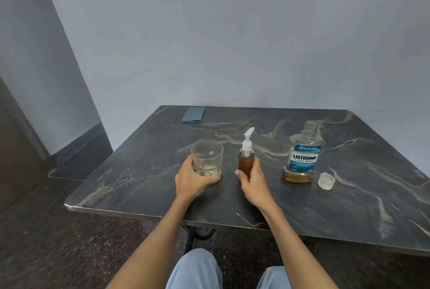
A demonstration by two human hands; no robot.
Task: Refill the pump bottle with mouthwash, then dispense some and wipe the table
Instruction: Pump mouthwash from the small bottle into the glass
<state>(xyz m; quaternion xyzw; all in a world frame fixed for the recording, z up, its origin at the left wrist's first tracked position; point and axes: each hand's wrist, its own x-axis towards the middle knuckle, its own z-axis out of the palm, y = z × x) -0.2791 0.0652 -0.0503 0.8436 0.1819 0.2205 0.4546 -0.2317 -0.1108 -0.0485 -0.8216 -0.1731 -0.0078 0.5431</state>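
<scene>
At centre frame the left hand (194,180) curls its fingers round a clear faceted glass tumbler (207,157) while the right hand (252,180) grips the amber-filled pump bottle (246,157) (white pump on top), both standing on the dark marble table (144,172).

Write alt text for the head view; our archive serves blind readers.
A person's left hand grips a glass while the right hand holds an amber-filled pump bottle on a dark marble table. An uncapped mouthwash bottle, its cap and a folded blue cloth lie farther off.
</scene>
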